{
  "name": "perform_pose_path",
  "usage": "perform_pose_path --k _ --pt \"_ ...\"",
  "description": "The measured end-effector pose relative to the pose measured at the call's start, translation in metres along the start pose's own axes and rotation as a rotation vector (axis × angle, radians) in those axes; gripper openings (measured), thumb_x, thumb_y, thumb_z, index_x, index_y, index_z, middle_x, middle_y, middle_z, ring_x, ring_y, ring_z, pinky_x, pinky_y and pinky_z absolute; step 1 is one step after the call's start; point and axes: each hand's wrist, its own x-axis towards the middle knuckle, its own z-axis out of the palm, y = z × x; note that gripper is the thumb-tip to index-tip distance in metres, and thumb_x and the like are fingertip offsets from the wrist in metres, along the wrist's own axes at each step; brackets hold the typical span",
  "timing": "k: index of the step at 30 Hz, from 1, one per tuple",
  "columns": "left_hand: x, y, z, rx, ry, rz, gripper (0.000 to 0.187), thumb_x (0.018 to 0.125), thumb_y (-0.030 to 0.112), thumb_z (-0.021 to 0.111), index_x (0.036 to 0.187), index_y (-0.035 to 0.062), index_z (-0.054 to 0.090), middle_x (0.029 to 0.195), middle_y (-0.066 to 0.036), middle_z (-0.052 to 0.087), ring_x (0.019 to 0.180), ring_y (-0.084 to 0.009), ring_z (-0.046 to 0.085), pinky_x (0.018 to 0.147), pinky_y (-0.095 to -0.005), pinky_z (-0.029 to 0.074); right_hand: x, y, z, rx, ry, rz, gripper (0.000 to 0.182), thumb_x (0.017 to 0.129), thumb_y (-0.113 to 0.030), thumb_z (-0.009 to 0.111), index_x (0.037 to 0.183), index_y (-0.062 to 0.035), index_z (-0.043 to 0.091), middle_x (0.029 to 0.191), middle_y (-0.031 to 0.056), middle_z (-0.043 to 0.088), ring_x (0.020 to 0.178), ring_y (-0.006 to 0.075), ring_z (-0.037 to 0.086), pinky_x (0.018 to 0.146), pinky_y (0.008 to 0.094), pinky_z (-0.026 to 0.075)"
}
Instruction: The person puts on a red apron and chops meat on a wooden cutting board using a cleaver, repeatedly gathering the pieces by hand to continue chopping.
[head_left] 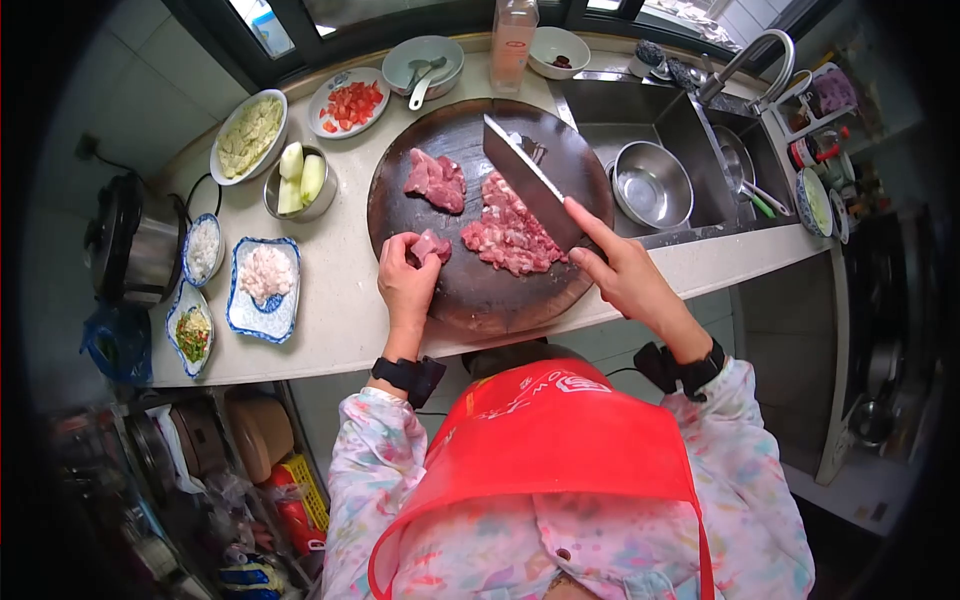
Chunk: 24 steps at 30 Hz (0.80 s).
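On the round board (465,298), meat-cutting looks underway: left hand (404,288) pinches a chunk (432,245), right hand (627,274) grips the cleaver (532,188); another cut wants tucked fingertips.

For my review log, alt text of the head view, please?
The left hand pinches a small pink meat chunk while the right hand holds a broad steel cleaver by chopped pink meat on a round dark wooden board.

On the counter (700,262), the sink (700,165) lies to the right of the round board (400,240). Left of this board is a tray (262,320); behind it stands a bottle (514,45).
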Motion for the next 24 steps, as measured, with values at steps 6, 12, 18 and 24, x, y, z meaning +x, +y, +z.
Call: perform_pose_path --k 6,12,18,24 --pt "-0.009 -0.005 0.002 0.075 0.054 0.16 0.026 0.072 0.007 0.066 0.097 0.0039 0.061 0.09 -0.007 0.059 0.077 -0.0213 0.06 0.071 -0.0316 0.049 0.035 0.039 0.045 0.103 0.128 -0.196 0.058 0.094 -0.018 0.055 0.148 -0.0188 0.035 0.119 0.0252 0.061 0.11 0.041 0.06 0.092 0.0397 0.049" --pt "-0.012 -0.008 0.0 -0.224 0.007 -0.014 0.031 0.07 0.004 0.063 0.101 0.0051 0.061 0.092 -0.011 0.058 0.082 -0.0276 0.06 0.075 -0.0388 0.049 0.029 0.03 0.038 -0.068 0.38 -0.72 0.06 0.092 -0.019 0.056 0.148 -0.0204 0.034 0.089 0.0248 0.067 0.086 0.0454 0.064 0.08 0.045 0.05" --pt "-0.011 0.001 -0.011 0.051 -0.06 0.136 0.032 0.072 0.006 0.063 0.104 0.0015 0.062 0.095 -0.012 0.059 0.083 -0.0299 0.061 0.076 -0.0409 0.051 0.026 0.008 0.013 0.15 0.0 -0.054 0.06 0.092 -0.017 0.056 0.148 -0.0186 0.034 0.112 0.0258 0.064 0.096 0.045 0.062 0.085 0.0445 0.049" --pt "0.032 -0.016 -0.002 -0.281 -0.047 -0.312 0.029 0.075 0.011 0.069 0.101 -0.001 0.064 0.086 -0.011 0.063 0.066 -0.0217 0.062 0.062 -0.0345 0.051 0.027 0.04 0.049 -0.045 0.542 -0.781 0.058 0.092 -0.017 0.056 0.146 -0.0195 0.036 0.095 0.0264 0.066 0.081 0.0451 0.063 0.073 0.0475 0.05"
